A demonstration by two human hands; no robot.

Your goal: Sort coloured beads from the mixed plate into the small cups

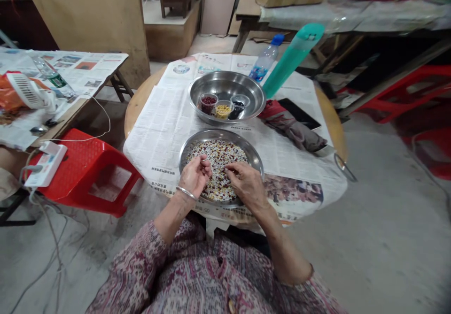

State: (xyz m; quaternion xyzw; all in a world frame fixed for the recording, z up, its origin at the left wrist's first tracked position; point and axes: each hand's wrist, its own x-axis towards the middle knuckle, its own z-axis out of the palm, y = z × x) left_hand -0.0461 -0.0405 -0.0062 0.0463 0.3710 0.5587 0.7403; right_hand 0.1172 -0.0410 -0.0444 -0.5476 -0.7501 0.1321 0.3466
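- Our left hand (197,175), a silver bangle (186,192) at its wrist, is over the bowl's left side, fingers curled; we cannot tell whether they close on anything.
- Between and beneath our hands, mixed beans and grains (219,175) cover the floor of the front steel bowl (251,153).
- Our right hand (246,185) reaches over its right side, thumb and fingertips bunched; we cannot tell whether they pinch a bean.

The tray (220,134) lies on newspaper (158,131) covering the tabletop (136,107); mixed grains (225,150) fill it, below the left hand (195,175) and right hand (245,182). Directly behind the tray sits the basin (225,81), holding three cups (223,111). Behind the tray to its right are a cloth bundle (292,131) and, farther back, a bottle (267,60). Left of the tray, on the floor, a stool (93,164) bears a power strip (46,166).
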